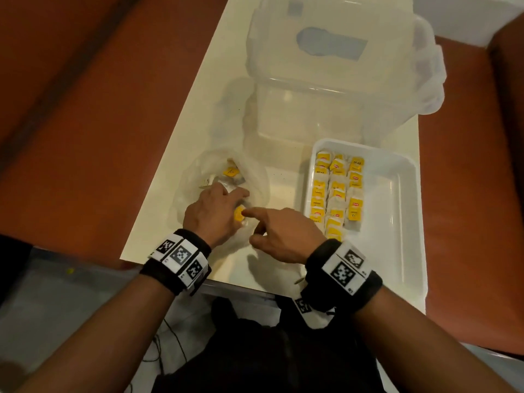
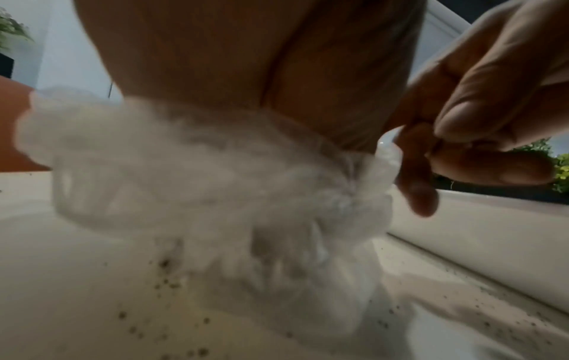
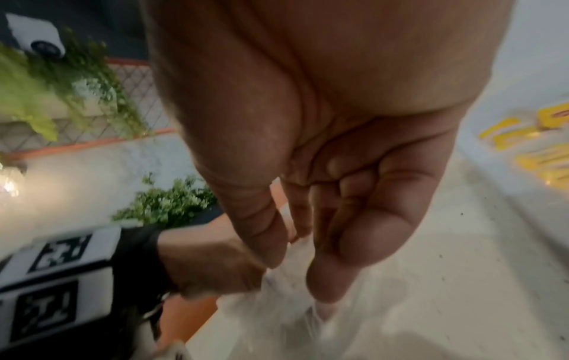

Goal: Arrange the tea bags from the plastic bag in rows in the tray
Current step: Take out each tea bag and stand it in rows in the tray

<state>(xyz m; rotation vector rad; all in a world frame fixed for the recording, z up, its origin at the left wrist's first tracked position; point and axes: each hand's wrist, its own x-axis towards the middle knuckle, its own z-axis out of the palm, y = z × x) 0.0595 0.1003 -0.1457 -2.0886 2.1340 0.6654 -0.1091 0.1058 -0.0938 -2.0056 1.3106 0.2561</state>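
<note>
A crumpled clear plastic bag (image 1: 198,171) (image 2: 184,170) lies on the white table, left of the white tray (image 1: 397,154). My left hand (image 1: 209,214) (image 2: 215,48) is inside the bag's mouth, its fingers hidden by the plastic in the left wrist view. A yellow-tagged tea bag (image 1: 239,214) sticks out at its thumb side and seems pinched there. My right hand (image 1: 280,231) (image 3: 307,121) hovers beside it, index finger stretched to the yellow tag, thumb apart, other fingers curled. Three rows of tea bags (image 1: 337,194) fill the tray's left half.
More tea bags (image 1: 231,171) lie deeper in the bag. A large clear storage box (image 1: 326,95) stands behind bag and tray. Tea crumbs (image 2: 163,265) dot the table. The tray's right half (image 1: 391,222) is bare. Red floor surrounds the table (image 1: 215,80).
</note>
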